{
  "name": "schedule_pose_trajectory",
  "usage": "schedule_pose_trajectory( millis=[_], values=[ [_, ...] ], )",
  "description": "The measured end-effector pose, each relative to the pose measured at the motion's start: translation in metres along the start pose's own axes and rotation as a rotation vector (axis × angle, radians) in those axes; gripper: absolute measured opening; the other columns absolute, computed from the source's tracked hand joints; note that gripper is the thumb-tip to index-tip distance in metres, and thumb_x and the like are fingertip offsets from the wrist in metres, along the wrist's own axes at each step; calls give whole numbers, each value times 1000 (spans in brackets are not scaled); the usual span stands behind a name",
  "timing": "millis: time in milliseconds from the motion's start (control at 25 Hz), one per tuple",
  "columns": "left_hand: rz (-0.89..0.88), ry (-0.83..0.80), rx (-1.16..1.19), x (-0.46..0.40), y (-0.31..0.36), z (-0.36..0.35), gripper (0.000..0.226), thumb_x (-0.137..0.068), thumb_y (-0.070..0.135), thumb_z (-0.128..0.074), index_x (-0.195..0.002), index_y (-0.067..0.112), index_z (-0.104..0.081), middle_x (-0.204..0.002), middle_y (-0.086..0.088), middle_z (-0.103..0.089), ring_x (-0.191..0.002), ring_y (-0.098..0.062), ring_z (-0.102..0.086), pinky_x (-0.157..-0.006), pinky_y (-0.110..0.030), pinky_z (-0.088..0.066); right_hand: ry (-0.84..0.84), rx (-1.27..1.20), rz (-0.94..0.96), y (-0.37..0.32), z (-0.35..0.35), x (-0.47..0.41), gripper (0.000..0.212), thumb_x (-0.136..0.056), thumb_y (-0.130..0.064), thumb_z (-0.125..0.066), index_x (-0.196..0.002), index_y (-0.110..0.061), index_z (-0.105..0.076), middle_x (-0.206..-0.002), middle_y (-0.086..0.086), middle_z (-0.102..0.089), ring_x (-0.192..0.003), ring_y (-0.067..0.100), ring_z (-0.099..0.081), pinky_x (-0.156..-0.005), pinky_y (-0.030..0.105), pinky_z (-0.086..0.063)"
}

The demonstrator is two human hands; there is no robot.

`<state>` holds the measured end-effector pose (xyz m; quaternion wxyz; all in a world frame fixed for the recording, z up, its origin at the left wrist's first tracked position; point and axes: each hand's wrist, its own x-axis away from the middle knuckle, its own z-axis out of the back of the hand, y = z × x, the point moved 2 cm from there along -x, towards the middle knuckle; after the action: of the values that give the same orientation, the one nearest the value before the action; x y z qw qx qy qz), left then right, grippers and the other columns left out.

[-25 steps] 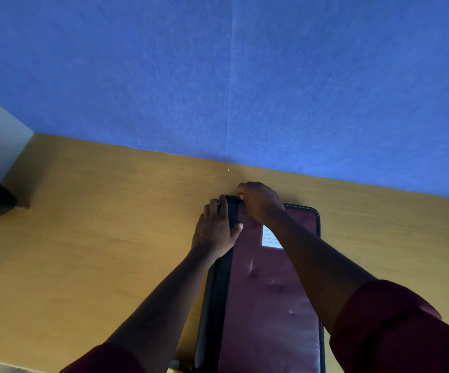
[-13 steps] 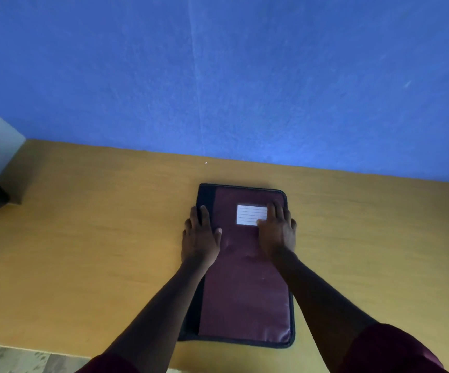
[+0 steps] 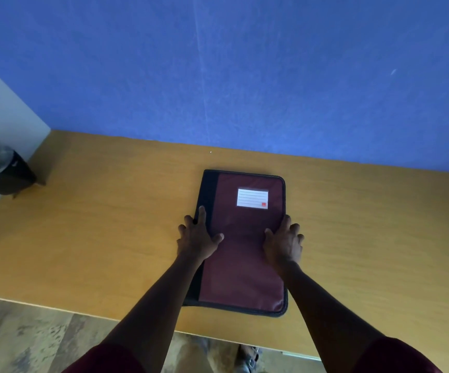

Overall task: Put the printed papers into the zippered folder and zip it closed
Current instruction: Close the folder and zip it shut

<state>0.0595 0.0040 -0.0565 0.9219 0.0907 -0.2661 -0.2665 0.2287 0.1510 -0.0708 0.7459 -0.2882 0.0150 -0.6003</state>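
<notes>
On the wooden desk (image 3: 96, 238), the zippered folder (image 3: 244, 251) lies flat and closed before you. Your left hand (image 3: 197, 238) and right hand (image 3: 285, 244) rest on its side edges, fingers spread and straight, gripping nothing.

Folder (image 3: 244, 265) under my hands: maroon woven cloth w/ slight sheen, faint creases; black matt fabric spine strip & edging. Label (image 3: 252, 198) on its far half looks like white lined paper behind glossy clear plastic. Desk (image 3: 96, 238) around the folder: smooth wood-grain laminate, satin finish. Wall (image 3: 244, 76) beyond the folder: blue, matt, finely textured. Floor (image 3: 29, 340) nearer me than the folder: mottled, stone-look.
</notes>
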Motion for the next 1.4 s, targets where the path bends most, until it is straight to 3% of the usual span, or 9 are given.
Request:
schedule_pose_trajectory(
  millis=[320,960,1240,1400],
  values=[
    [-34,15,179,-9,-1,3,117,-76,50,-79,-157,28,3,-142,-16,-27,-128,-35,-35,-100,-50,-44,33,-170,-47,7,9,-14,74,-82,-39,-74,-141,-12,-38,-130,20,-51,-118,41,-51,-94,49,-48],
    [-87,44,139,-113,-104,108,115,-78,53,-76,-158,28,3,-144,-16,-25,-130,-34,-34,-101,-50,-44,34,-255,34,-147,-50,-25,75,-80,-40,-76,-142,-17,-40,-125,16,-54,-111,35,-56,-89,44,-50],
    [-108,7,131,-139,-128,122,113,-81,53,-74,-157,25,5,-146,-17,-23,-133,-37,-32,-99,-49,-44,2,-240,48,-181,-69,-34,77,-81,-35,-76,-144,-19,-35,-128,16,-51,-112,34,-56,-85,43,-53],
    [-142,11,114,-142,-134,124,112,-81,55,-73,-158,23,3,-146,-17,-25,-133,-35,-35,-96,-47,-47,12,-199,44,-187,-76,-34,72,-82,-34,-73,-142,-18,-37,-129,16,-49,-116,36,-53,-90,49,-52]
  ],
)
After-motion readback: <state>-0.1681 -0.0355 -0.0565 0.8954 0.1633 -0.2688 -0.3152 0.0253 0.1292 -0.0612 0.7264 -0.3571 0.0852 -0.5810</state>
